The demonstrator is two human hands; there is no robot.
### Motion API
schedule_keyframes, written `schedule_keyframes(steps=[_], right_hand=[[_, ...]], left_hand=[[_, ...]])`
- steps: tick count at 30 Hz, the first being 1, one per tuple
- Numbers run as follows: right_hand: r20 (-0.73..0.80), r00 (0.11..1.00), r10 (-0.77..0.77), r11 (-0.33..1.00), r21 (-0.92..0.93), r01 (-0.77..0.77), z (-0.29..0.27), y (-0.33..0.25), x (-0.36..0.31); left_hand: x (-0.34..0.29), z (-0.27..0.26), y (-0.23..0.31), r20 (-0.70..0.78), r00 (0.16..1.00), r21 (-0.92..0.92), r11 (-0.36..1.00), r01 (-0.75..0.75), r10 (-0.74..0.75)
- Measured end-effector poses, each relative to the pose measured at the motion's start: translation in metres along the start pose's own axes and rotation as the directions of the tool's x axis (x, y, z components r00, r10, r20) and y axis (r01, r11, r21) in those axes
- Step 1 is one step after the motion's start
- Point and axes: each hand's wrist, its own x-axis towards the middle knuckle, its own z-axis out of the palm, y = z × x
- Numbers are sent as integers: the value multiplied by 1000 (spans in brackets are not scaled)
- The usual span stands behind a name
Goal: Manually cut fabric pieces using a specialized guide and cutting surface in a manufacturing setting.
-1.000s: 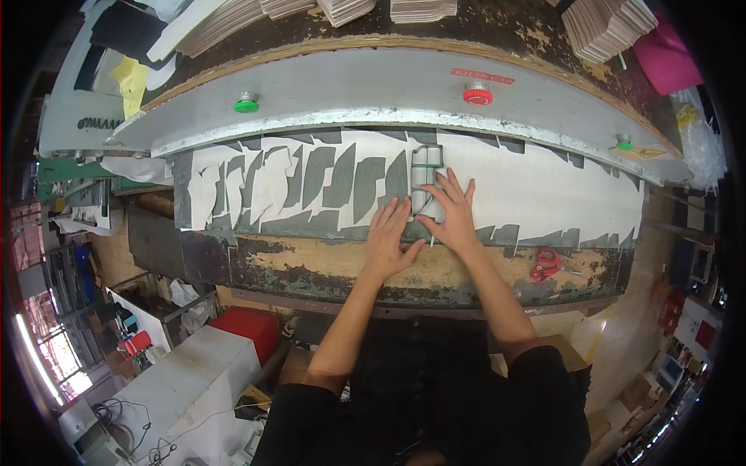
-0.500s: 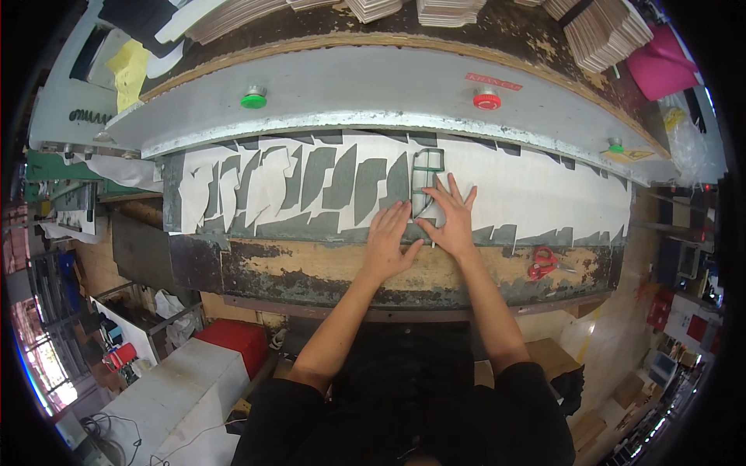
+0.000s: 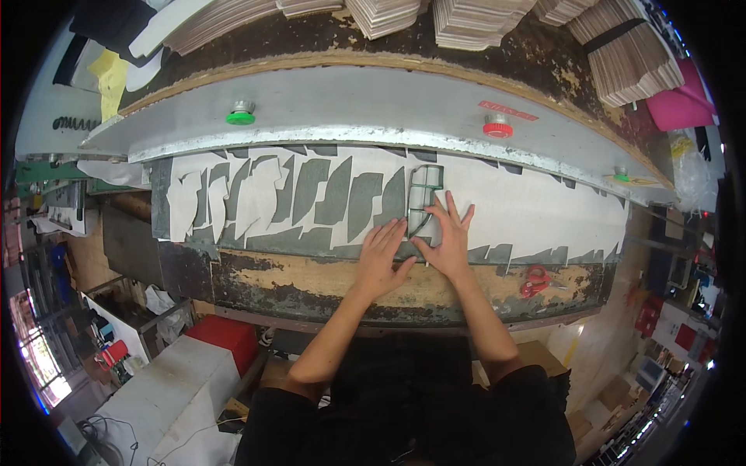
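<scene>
Fingers (image 3: 388, 231) of left hand (image 3: 378, 259) and right hand (image 3: 449, 247) stay outstretched at the green-edged frame (image 3: 425, 186), view now higher.

I see a bench (image 3: 311, 272), its paint worn to bare wood in front, with red scissors (image 3: 536, 283) lying there. Farther back it bears a dark board (image 3: 161, 202), and on that a gapped white sheet (image 3: 536, 206). On the shelf (image 3: 311, 46) beyond, I see brownish stacks (image 3: 470, 23).
</scene>
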Motion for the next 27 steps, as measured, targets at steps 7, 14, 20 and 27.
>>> schedule_keyframes(steps=[7, 14, 20, 27], right_hand=[[-33, 999, 31, 992, 125, -27, -29, -26, -55], [278, 953, -121, 982, 171, 75, -48, -47, -126], [97, 995, -17, 995, 102, 7, -68, -71, -130], [156, 987, 32, 983, 173, -60, -98, -81, -128]], left_hand=[[62, -95, -1, -570, 754, -267, 942, 206, -326], [165, -190, -1, -897, 433, -142, 984, -107, -82], [111, -173, -7, -778, 625, -95, 995, -15, -65], [-54, -111, 48, -155, 961, -180, 963, 201, -229]])
